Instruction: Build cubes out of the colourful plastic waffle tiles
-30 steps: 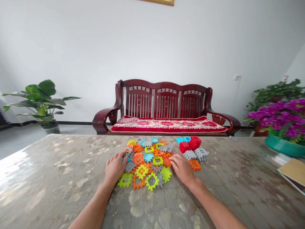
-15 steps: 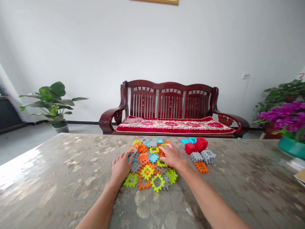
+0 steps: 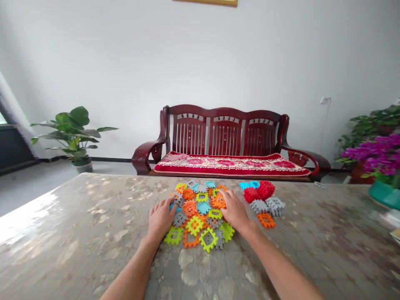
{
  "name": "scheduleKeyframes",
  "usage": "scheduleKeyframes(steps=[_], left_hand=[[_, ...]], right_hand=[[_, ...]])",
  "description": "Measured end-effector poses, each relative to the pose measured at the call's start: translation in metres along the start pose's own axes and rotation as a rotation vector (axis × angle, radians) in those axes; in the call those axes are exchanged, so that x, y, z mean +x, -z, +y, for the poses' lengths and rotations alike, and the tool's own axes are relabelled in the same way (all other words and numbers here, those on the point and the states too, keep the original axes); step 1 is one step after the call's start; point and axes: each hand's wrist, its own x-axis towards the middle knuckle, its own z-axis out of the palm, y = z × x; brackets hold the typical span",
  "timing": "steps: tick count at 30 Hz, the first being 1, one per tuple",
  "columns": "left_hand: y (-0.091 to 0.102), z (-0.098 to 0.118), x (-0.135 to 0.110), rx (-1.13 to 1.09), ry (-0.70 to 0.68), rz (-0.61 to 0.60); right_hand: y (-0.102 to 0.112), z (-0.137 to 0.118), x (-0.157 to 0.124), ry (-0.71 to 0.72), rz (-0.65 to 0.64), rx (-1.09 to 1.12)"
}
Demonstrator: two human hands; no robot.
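A spread of plastic interlocking tiles with notched edges lies on the table in orange, lime green, grey and blue. My left hand (image 3: 161, 218) rests flat at the pile's left edge, fingers stretched out and beside a grey tile (image 3: 180, 218). On the right side of the pile, my right hand (image 3: 233, 210) has its thumb and fingers on an orange window tile (image 3: 218, 200), which it grips by the right edge. Nearest to me are a lime green frame tile (image 3: 208, 239) and a lime green window tile (image 3: 173, 236).
Sorted groups lie to the right: red tiles (image 3: 259, 191), grey tiles (image 3: 275, 206), blue tiles (image 3: 250, 185) and an orange tile (image 3: 266, 220). Purple flowers in a teal pot (image 3: 384, 194) stand at the table's right. A wooden bench (image 3: 225, 112) is behind the table (image 3: 118, 262).
My right hand has moved slightly right and drawn back, and the orange window tile now shows at its fingers. My left hand stays at the pile's left edge. The view has shifted slightly.
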Motion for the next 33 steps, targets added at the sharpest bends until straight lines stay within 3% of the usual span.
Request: scheduleKeyframes(steps=[5,10,13,16,19,26,33], left_hand=[[0.0,0.001,0.0,0.009,0.001,0.003],[-0.001,0.0,0.002,0.023,0.002,-0.002],[0.0,-0.001,0.002,0.028,-0.006,-0.001],[0.002,0.0,0.001,0.027,-0.016,0.004],[0.004,0.002,0.0,0.031,-0.009,-0.005],[0.002,0.0,0.001,0.016,-0.006,-0.018],[0.001,-0.001,0.002,0.029,-0.001,-0.017]], right_hand=[[0.011,0.034,-0.035,0.05,0.156,0.089],[0.018,0.054,-0.068,0.161,0.086,0.196],[0.013,0.058,-0.08,0.121,0.111,0.208],[0.008,0.056,-0.079,0.006,0.166,0.152],[0.008,0.051,-0.069,-0.08,0.126,0.078],[0.021,0.035,-0.05,-0.189,-0.047,-0.131],[0.018,0.034,-0.054,-0.257,-0.013,-0.108]])
